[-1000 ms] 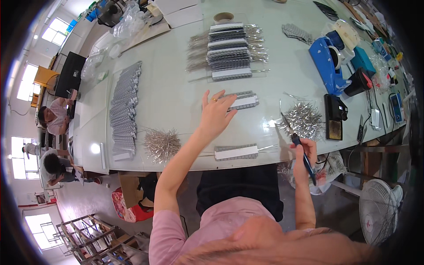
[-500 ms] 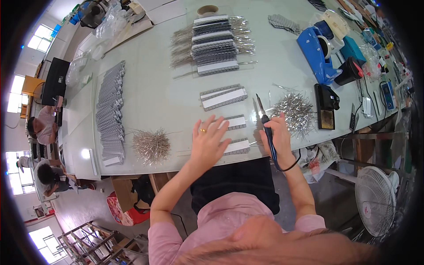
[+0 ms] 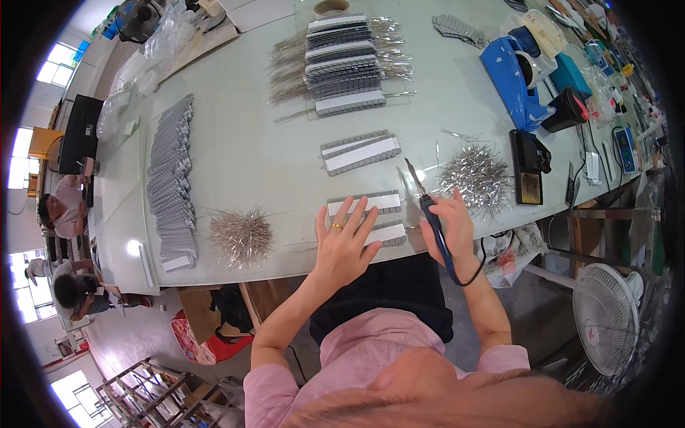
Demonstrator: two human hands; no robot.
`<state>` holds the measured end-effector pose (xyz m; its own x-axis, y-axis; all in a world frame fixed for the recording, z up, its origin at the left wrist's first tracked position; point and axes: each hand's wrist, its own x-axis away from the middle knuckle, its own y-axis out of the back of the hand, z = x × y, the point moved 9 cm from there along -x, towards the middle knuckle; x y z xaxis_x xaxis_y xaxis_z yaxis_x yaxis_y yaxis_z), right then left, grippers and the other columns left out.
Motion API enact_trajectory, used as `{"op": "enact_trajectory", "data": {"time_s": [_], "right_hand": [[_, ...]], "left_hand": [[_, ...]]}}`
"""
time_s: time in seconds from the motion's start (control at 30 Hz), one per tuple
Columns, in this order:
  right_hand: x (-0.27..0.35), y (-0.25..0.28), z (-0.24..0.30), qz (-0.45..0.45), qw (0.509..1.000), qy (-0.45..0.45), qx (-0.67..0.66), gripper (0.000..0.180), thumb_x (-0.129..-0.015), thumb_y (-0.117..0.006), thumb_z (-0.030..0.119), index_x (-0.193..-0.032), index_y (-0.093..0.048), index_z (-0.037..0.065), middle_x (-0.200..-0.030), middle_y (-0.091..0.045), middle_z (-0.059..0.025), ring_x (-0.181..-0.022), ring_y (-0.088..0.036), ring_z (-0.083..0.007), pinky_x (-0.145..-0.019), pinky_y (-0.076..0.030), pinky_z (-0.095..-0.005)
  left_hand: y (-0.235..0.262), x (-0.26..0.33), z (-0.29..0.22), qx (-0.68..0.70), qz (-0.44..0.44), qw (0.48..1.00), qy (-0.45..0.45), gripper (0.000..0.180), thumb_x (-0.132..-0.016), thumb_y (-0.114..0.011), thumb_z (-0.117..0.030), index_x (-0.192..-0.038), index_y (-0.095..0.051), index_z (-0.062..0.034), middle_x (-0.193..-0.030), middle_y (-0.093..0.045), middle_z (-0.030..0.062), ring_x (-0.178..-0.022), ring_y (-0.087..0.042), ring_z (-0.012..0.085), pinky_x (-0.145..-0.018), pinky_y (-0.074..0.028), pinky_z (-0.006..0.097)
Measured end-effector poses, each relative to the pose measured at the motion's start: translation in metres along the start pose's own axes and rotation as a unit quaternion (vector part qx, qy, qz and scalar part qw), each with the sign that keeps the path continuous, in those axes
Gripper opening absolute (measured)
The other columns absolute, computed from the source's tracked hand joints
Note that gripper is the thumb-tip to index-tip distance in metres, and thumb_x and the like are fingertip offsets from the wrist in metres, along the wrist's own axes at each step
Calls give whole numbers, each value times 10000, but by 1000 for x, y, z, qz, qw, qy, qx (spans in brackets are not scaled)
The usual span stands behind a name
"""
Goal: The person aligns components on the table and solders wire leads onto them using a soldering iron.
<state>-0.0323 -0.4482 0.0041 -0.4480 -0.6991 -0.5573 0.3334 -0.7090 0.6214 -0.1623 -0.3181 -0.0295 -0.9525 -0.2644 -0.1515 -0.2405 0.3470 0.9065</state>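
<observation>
The right hand (image 3: 453,227) grips a soldering iron (image 3: 429,205); left of it, the left hand (image 3: 343,251) splays over a light-looking strip (image 3: 386,202), best edge-held.

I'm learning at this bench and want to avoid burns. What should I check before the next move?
1. Iron in a firm-looking grip: ok; the right hand is wrapped around the slim soldering iron with a dark-blue handle.
2. Narrow metal tip clear of the left hand: ok; it points away, toward the table's far side.
3. Gray-edged white rectangular strip held steady: cannot tell; left fingers lie over it, but pressure doesn't show.
4. Thin black cord free of the arm: arguably not ok; it loops at the right wrist.
5. Tip temperature: cannot tell; heat isn't visible.
</observation>
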Motion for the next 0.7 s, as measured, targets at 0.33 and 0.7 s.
{"op": "enact_trajectory", "data": {"time_s": [0.33,0.7], "right_hand": [[15,41,-15,15,974,-202,-101,125,-764,-727,48,-858,-650,18,-680,-645,-63,-554,-588,-116,-522,-466,-244],[7,28,-14,72,967,-218,-109,116,-793,-682,-18,-888,-617,-29,-705,-629,-72,-592,-573,-100,-552,-446,-238]], "left_hand": [[-4,-2,2,2,7,1000,9,548,-882,-647,-300,-1388,-551,-113,-1493,-457,114,-1394,-391,322,-1102,-176,632],[-6,0,3,4,11,1000,13,567,-870,-666,-302,-1395,-545,-125,-1497,-457,99,-1400,-387,310,-1105,-169,618]]}}
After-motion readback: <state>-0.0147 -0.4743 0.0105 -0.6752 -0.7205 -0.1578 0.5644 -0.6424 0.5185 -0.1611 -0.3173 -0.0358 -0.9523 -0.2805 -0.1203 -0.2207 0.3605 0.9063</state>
